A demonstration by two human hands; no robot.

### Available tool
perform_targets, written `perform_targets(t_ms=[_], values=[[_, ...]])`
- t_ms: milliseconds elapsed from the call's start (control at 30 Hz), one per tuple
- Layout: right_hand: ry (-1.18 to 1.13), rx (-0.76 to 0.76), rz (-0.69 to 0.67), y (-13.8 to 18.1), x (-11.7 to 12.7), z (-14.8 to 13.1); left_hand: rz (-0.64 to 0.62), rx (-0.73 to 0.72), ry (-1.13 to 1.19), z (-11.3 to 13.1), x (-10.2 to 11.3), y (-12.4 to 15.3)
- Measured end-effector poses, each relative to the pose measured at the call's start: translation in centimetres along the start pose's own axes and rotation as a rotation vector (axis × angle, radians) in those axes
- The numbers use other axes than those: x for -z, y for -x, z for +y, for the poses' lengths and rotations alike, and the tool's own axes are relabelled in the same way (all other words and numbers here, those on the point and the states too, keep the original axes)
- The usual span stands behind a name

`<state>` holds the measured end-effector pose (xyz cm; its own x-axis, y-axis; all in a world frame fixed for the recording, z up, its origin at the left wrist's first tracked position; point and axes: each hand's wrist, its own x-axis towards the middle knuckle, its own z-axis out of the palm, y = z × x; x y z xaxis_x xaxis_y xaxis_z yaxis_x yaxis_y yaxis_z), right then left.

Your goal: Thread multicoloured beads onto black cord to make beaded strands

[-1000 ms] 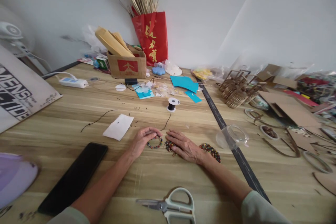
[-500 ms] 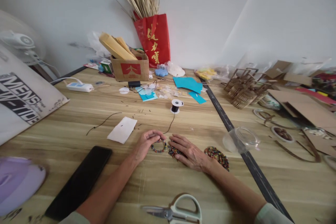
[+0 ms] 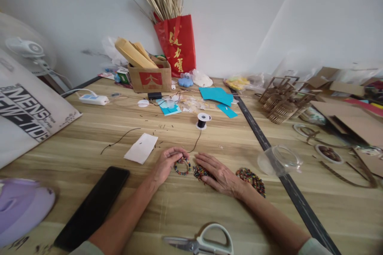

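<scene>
My left hand (image 3: 166, 164) rests on the wooden table (image 3: 209, 207) with its fingers pinched on a small ring of coloured beads (image 3: 182, 166). A black thread runs from that ring up to a small spool (image 3: 203, 120). My right hand (image 3: 220, 175) lies flat, fingers stretched out, over a loose heap of coloured beads (image 3: 200, 172). A second pile of beads (image 3: 251, 179) sits just right of my right wrist.
Scissors (image 3: 203, 243) lie at the near edge, a black phone (image 3: 94, 205) at the left, a white paper slip (image 3: 141, 148) beyond it. A clear plastic cup (image 3: 278, 160) lies tipped at the right by a dark seam. Boxes, a red bag (image 3: 176, 44) and cardboard parts crowd the back.
Both hands keep the same pose on the beads. Only the view has shifted slightly, so everything sits a little further right and lower in the picture.
</scene>
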<state>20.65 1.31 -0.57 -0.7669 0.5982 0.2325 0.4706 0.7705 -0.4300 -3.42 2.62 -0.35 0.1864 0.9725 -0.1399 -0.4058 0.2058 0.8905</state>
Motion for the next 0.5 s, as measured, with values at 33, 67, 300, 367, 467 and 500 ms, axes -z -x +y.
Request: perform_targets(t_ms=[33, 67, 300, 367, 467, 500], values=[[0.004, 0.0, 0.003, 0.0, 0.1, -0.1, 0.0, 0.006, 0.007, 0.0, 0.0, 0.0], [0.011, 0.0, 0.006, 0.0, 0.3, -0.2, -0.001, 0.013, 0.017, 0.0, 0.0, 0.0], [0.115, 0.029, -0.03, 0.7, 2.4, -4.8, 0.021, 0.027, 0.06, -0.1, 0.1, -0.1], [0.141, 0.052, -0.096, 1.3, 2.8, -7.0, 0.028, 0.024, 0.065, -0.2, 0.1, -0.2], [0.143, 0.102, -0.172, 2.4, 2.6, -9.7, 0.022, 0.023, 0.056, -0.3, 0.2, -0.2], [0.165, 0.133, -0.155, 2.7, 2.3, -10.4, 0.017, 0.021, 0.054, -0.3, 0.2, -0.2]])
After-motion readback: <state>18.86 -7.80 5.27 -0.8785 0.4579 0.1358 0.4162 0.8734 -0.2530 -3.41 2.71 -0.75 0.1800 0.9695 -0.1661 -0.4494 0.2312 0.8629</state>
